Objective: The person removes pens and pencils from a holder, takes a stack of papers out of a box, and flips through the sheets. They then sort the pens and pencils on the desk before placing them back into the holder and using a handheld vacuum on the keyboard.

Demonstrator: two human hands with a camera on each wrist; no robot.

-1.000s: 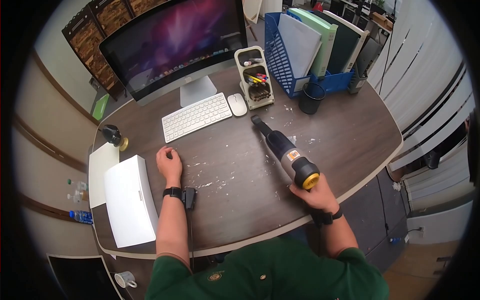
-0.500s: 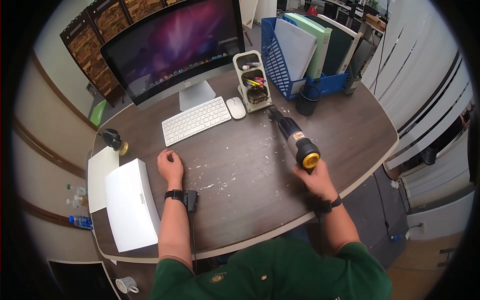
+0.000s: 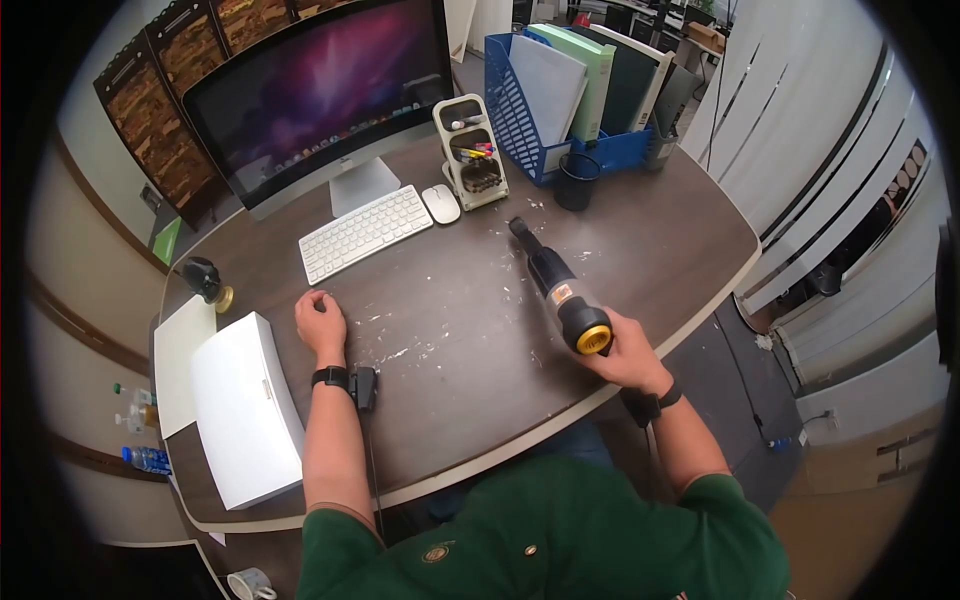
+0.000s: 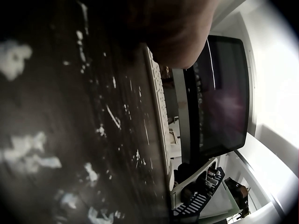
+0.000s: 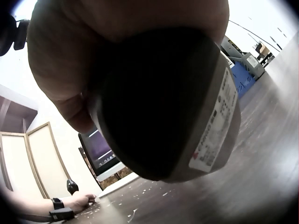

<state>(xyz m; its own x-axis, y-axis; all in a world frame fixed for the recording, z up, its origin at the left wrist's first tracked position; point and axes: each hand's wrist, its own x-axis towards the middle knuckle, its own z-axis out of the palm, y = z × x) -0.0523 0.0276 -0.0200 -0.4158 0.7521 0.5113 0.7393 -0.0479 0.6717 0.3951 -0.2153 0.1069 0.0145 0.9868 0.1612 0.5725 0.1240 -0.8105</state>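
Note:
A handheld vacuum, black and grey with a yellow end cap, is gripped by the right hand; its narrow nozzle points away over the desk, near white scraps. Whether the nozzle touches the desktop cannot be told. The right wrist view shows the vacuum's dark body close up, fingers wrapped round it. Resting on the desk in front of the keyboard, the left hand has loosely curled fingers and holds nothing. More white scraps lie beside it in the left wrist view.
Behind stand a monitor, a mouse, a pen holder, a mesh cup and a blue file rack. A white box and a black object with a gold base are on the left.
The vacuum's nozzle swung right towards the pen holder, then came back nearer the person, with the right hand still gripping it. The head view has shifted; the left hand stays resting on the desk.

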